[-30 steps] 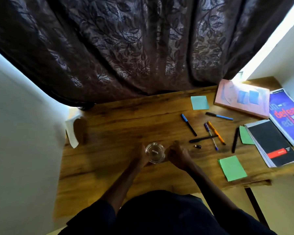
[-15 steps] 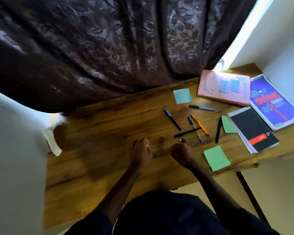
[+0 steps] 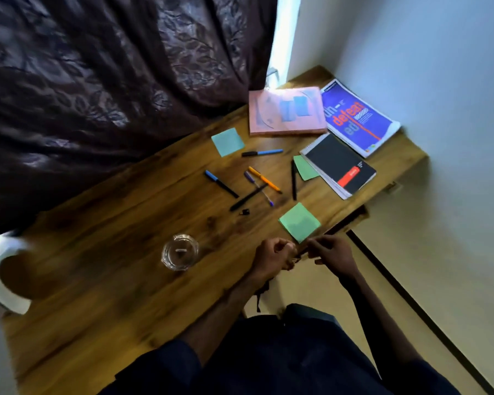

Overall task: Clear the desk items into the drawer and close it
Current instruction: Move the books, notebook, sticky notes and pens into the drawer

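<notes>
Both hands are at the desk's front edge, below the green sticky note (image 3: pixel 299 222). My left hand (image 3: pixel 273 256) is curled in a fist over the edge. My right hand (image 3: pixel 332 252) has its fingers curled toward it, and a dark bit of the drawer front (image 3: pixel 343 223) shows between and beyond them. Motion blur hides the exact grip. A small glass dish (image 3: pixel 180 252) stands alone on the wooden desk (image 3: pixel 103 280). Several pens (image 3: pixel 264 181) and a small black cap (image 3: pixel 244 212) lie scattered mid-desk, with a blue sticky note (image 3: pixel 228 141) and another green one (image 3: pixel 305 168).
A pink book (image 3: pixel 285 111), a blue booklet (image 3: pixel 357 116) and a black spiral notebook (image 3: pixel 340 165) lie at the far right corner against the wall. A dark curtain (image 3: pixel 111 81) hangs behind the desk. A white chair (image 3: pixel 0 269) stands at the left end.
Both hands have left the glass dish and moved right to the desk's front edge. The dish now stands by itself, and my view has swung to the right.
</notes>
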Available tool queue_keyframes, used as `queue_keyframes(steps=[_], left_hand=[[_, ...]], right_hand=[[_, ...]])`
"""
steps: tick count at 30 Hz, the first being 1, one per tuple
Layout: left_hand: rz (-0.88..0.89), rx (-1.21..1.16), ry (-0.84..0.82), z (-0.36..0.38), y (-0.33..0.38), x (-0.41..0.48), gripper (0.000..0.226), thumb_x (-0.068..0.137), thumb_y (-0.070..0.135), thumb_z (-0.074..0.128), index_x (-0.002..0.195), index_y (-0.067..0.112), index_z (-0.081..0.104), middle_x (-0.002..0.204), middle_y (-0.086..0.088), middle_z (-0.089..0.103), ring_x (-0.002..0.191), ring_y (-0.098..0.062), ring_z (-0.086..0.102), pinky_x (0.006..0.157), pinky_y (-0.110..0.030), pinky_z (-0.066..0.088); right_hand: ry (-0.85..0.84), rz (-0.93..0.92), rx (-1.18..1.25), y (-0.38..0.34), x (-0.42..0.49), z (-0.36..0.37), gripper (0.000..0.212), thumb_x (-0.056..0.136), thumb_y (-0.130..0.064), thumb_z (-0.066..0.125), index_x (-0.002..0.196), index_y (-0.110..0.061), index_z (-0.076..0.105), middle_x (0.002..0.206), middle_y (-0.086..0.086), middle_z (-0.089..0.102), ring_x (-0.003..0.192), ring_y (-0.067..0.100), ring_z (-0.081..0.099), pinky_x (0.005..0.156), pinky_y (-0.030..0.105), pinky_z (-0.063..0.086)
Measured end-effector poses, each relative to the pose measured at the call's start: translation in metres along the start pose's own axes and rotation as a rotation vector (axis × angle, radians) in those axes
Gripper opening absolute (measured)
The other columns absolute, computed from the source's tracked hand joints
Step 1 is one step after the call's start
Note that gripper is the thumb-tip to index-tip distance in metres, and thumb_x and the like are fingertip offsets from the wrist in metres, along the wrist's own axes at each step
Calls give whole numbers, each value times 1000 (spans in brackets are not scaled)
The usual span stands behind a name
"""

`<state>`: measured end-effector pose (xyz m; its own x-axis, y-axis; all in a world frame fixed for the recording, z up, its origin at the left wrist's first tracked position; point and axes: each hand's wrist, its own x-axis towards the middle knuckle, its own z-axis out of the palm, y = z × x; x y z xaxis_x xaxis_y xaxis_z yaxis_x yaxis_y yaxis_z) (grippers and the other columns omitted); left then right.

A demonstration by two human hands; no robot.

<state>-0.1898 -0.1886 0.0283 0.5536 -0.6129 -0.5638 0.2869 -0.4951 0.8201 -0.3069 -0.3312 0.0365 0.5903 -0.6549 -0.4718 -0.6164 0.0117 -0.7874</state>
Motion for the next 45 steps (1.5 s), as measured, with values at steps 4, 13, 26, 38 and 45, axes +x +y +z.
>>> queue_keyframes(steps=[4,13,26,38,45], left_hand=[[-192,-289,-49,36,5,-4,27,103,20,53,113,-1,67,102,-16,75,71,-19,67,59,-25,57],[-433,-1152,179,162,-37,0,37,100,32,57,119,1,64,114,-19,73,101,-31,72,83,-35,61],[-408,-1632,477,253,-64,111,70,96,58,49,131,-2,55,129,-29,62,120,-41,62,108,-50,47],[-289,-1897,746,248,-64,183,78,90,72,40,130,9,62,130,-21,64,116,-37,63,106,-54,46],[-300,-1896,684,253,-66,168,72,97,63,36,130,2,55,132,-25,58,122,-41,56,110,-55,43]], right_hand=[[7,68,159,16,1,-33,27,96,-37,65,93,-13,77,82,6,77,80,26,75,67,37,61],[-162,303,492,94,25,-125,42,103,-41,47,113,-6,68,106,14,76,97,27,72,88,45,55],[-245,552,1050,187,149,-119,63,97,-49,55,136,0,52,135,22,59,127,33,57,111,45,44],[-285,484,1205,171,227,-107,75,93,-68,40,133,-6,54,135,18,59,126,33,54,102,50,45],[-241,528,1285,184,222,-110,80,88,-69,49,134,-4,55,134,21,60,121,36,58,95,49,53]])
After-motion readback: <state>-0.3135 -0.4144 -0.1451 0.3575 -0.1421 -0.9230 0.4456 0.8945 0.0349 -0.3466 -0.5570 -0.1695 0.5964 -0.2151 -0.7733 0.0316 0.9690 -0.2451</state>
